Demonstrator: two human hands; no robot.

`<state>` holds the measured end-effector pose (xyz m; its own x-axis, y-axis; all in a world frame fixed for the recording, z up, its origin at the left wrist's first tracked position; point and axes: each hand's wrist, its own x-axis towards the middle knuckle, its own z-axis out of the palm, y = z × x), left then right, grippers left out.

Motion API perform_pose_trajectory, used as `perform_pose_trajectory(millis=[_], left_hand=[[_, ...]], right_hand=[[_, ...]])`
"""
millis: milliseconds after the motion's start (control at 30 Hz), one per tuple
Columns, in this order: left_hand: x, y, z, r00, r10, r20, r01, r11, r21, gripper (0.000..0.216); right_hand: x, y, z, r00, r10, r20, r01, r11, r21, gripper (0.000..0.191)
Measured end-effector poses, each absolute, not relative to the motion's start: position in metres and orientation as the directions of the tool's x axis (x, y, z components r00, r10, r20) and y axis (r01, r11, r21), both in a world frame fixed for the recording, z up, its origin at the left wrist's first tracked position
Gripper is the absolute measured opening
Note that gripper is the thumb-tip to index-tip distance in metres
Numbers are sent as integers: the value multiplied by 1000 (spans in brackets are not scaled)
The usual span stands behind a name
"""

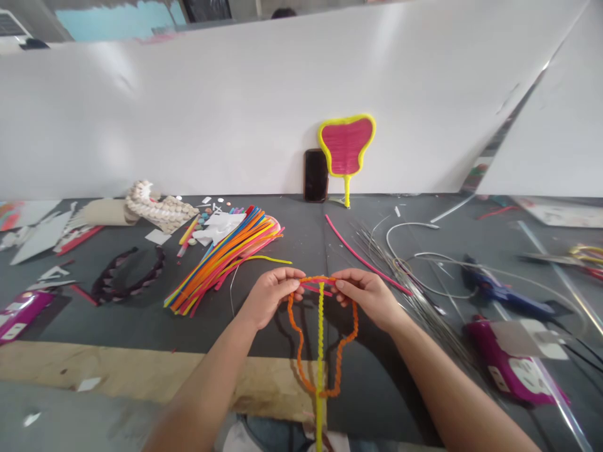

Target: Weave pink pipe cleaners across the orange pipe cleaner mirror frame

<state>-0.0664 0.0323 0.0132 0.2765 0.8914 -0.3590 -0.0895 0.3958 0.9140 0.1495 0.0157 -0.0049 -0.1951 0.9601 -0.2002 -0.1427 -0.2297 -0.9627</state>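
My left hand and my right hand pinch the top edge of a fan-shaped frame of twisted orange pipe cleaner. A yellow twisted pipe cleaner runs down its middle and continues below as a straight handle. Between my fingertips, a pink pipe cleaner lies along the orange top edge. Both hands are closed, thumbs against index fingers, with the frame hanging between them above the table. Against the white panel stands a finished-looking fan, magenta inside a yellow rim, on a yellow handle.
Left of my hands lies a bundle of colored pipe cleaners, near a dark braided headband. A phone leans on the white panel. To the right are thin wires, a blue glue gun, scissors and a magenta power strip.
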Motion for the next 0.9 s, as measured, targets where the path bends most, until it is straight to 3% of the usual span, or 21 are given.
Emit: perform_pose_trajectory(millis=[500,633,700,767,900], left_hand=[[-65,32,8,238,900,-365,-127,401,907,23],[-64,32,5,233,903,-362,-133,399,907,22],[-64,32,3,228,906,-358,-125,392,911,22],[-64,32,2,221,912,-347,-116,378,919,22],[-62,31,0,242,919,-312,-112,346,932,22]], right_hand=[[151,16,-3,-153,959,-237,-228,-268,-936,52],[152,17,-5,-142,965,-221,-182,-245,-952,55],[152,16,-6,-75,988,-134,-67,-139,-988,52],[151,14,-5,-8,998,68,130,69,-989,40],[143,5,1,-141,886,442,521,446,-728,15]])
